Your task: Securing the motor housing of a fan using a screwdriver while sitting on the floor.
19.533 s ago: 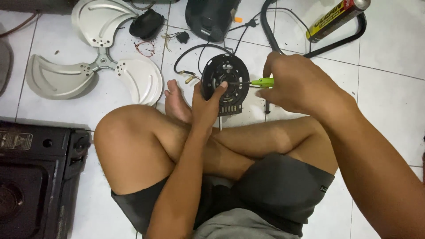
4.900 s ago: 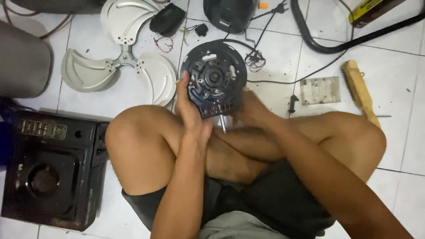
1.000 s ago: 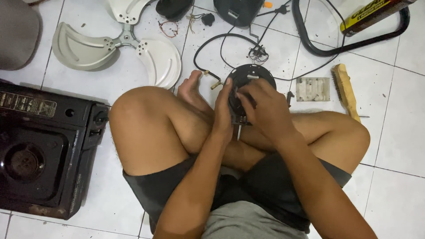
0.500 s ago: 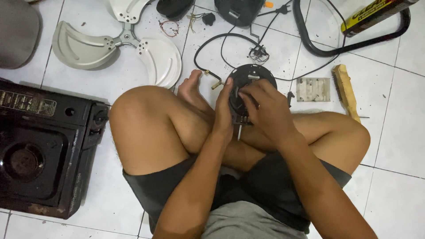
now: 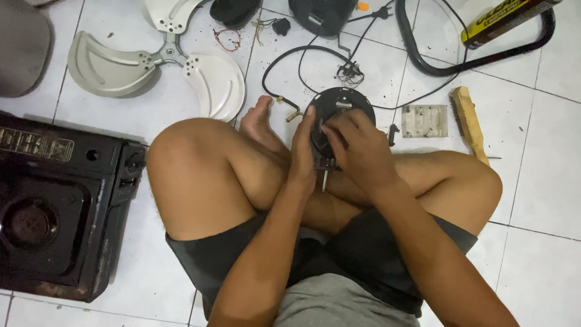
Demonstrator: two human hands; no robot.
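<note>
The left hand [image 5: 302,154] is gripping a round black fan motor housing [image 5: 340,109] over crossed legs, while the right hand [image 5: 357,148] is covering its face. A grey three-bladed plastic fan blade [image 5: 163,66] is lying on the white tiled floor [image 5: 532,200].

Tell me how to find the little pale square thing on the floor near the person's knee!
Start at the person's crossed legs on the white tiled floor and look just beyond the right hand holding the round black motor. There lies the small pale rectangular plate, flat on the tile. It sits right beside the wooden-handled brush, but is grey-white, squarish and ribbed, not long and yellow.
</note>
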